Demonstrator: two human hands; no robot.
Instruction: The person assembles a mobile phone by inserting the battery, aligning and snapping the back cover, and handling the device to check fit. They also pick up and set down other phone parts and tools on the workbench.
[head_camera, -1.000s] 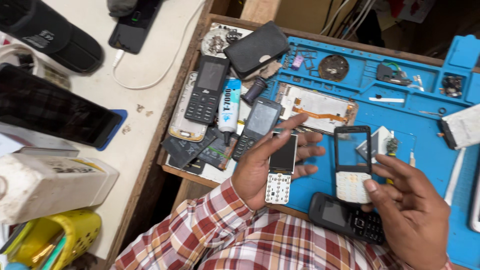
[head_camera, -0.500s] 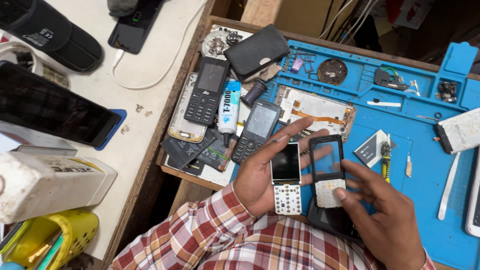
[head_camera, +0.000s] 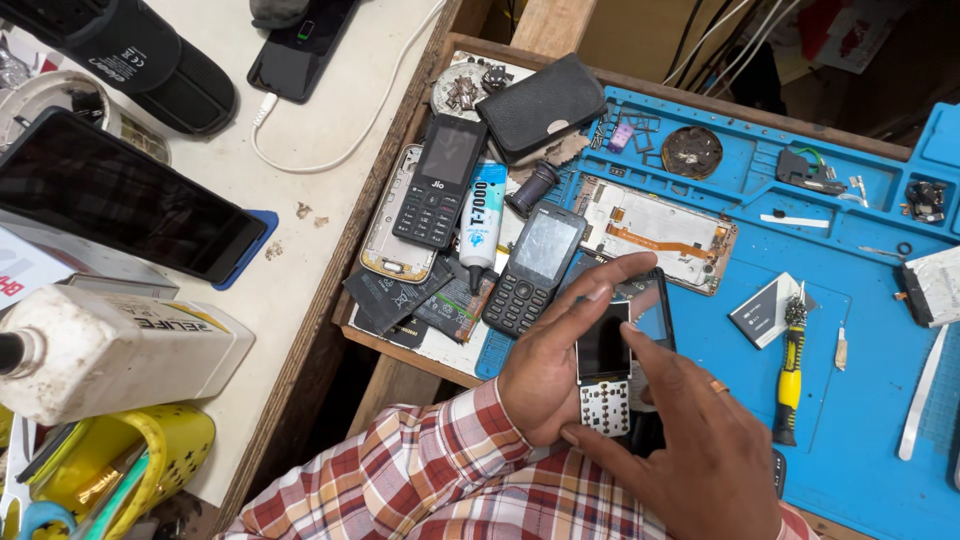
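Note:
My left hand (head_camera: 545, 372) holds a small keypad phone body (head_camera: 603, 372) upright, with a dark screen and a bare white keypad. My right hand (head_camera: 705, 450) comes in from the right. Its index finger lies across the screen's edge and its thumb sits under the keypad. A black phone front cover (head_camera: 655, 312) with a bluish window is gripped in that hand. It sits just behind and to the right of the phone body, pressed close to it and partly hidden. Both hands hover over the near edge of a blue work mat (head_camera: 860, 400).
A dark keypad phone (head_camera: 533, 270), another phone (head_camera: 440, 180), a glue tube (head_camera: 483, 215), a black pouch (head_camera: 545, 105) and an opened phone shell (head_camera: 655, 225) lie beyond the hands. A yellow-handled screwdriver (head_camera: 790, 372) and a battery (head_camera: 765, 310) lie to the right. A white bottle (head_camera: 120, 350) stands on the table to the left.
My right hand has carried the front cover leftward from apart until it meets the phone body in my left hand. My right fingers now overlap that phone.

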